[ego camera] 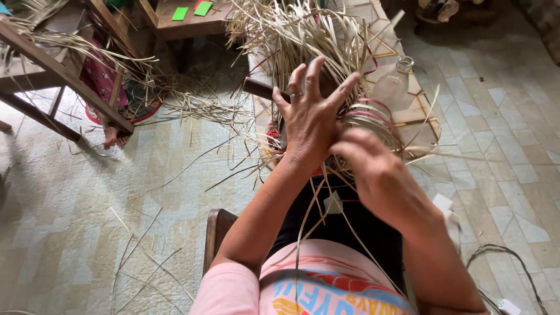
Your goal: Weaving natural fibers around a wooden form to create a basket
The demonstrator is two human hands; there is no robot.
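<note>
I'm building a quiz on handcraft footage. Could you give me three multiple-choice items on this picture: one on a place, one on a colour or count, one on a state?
1. Where does the clear glass bottle stand?
A. right of the woven straw piece
B. under the wooden chair
C. in the left hand

2. What colour are the two flat cards on the wooden table at the top?
A. red
B. green
C. blue

3. How is the left hand held?
A. clenched in a fist
B. flat on the floor
C. fingers spread against the woven straw piece

Answers:
1 A, it stands just right of the weaving.
2 B, both are bright green.
3 C, its fingers fan out over the strips; the right hand is blurred beside it.
</note>
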